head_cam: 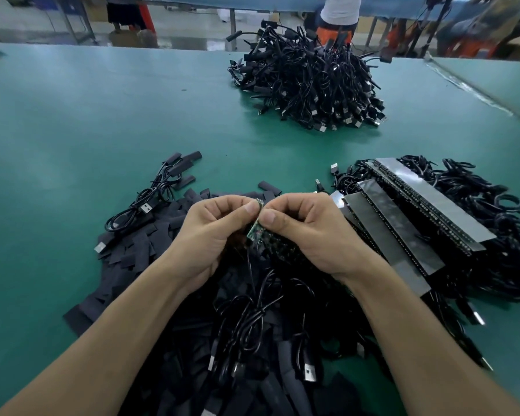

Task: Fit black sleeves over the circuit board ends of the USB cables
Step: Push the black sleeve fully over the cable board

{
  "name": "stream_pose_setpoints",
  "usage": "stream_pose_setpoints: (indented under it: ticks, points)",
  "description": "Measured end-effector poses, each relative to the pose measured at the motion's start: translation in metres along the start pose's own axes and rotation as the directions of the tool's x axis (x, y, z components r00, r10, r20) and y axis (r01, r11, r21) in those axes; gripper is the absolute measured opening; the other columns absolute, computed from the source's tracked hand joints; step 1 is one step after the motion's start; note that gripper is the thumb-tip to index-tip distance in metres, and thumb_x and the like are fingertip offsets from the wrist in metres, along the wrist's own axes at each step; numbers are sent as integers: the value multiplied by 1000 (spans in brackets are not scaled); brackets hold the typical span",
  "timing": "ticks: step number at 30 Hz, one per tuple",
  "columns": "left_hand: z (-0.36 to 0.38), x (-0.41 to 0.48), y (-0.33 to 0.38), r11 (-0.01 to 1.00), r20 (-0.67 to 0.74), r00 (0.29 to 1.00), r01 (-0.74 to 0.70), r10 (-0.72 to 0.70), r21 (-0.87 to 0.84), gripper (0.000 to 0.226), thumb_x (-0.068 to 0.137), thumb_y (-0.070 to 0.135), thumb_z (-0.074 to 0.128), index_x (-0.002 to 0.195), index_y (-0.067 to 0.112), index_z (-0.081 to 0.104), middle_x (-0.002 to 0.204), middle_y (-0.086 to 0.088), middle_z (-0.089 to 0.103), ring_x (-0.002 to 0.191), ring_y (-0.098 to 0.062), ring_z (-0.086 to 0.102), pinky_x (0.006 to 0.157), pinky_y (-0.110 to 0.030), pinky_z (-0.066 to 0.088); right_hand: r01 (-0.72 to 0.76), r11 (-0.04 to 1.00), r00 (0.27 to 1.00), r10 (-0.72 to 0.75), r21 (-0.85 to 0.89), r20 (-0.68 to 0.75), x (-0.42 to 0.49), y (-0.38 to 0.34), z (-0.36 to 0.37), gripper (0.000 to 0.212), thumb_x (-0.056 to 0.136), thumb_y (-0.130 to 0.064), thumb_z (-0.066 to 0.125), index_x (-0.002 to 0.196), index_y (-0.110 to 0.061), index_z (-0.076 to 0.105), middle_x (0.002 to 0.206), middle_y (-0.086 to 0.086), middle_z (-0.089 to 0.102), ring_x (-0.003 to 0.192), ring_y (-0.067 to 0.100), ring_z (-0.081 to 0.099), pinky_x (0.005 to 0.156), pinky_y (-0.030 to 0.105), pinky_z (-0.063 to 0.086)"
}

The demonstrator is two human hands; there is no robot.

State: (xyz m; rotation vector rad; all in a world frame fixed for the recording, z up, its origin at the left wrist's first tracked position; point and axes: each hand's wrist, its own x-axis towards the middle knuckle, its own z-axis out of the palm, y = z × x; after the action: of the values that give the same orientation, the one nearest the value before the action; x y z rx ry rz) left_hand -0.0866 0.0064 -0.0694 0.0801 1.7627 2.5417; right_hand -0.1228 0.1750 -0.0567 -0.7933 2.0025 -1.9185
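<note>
Both hands meet at the middle of the green table [72,130]. My left hand [213,232] and my right hand [306,229] each pinch the same small green circuit board [255,231], thumbs nearly touching at its top. A row of further boards runs under my right palm. The board's black cable [249,295] hangs down into a tangle of USB cables. Flat black sleeves [132,250] lie heaped beneath and to the left of my hands.
A large heap of sleeved cables [306,79] sits at the far centre. To the right lie strips of circuit boards under silver tape [427,199] on more cables. A few sleeved cables [162,181] lie at the left. People stand beyond the table's far edge.
</note>
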Motion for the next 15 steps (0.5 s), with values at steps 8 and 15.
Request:
stream_pose_setpoints:
  ticks: [8,15]
  points:
    - [0,4,7,990,-150,981,-131,120,-59,16,86,30,61,73,24,69,73,1,68,61,-11,64,59,-24,57,-226,560,973,162,-797,-161,-6,-20,-12,27,94,-22,58,118,-33,65,92,-4,69,87,15,63,78,33,52]
    - [-18,9,30,941,-329,895,-223,302,256,32,99,31,58,68,33,68,55,6,53,39,-7,44,38,-19,39,-146,396,989,35,-906,-144,-7,-24,10,28,98,-36,50,120,-25,63,118,0,60,114,25,52,91,36,44]
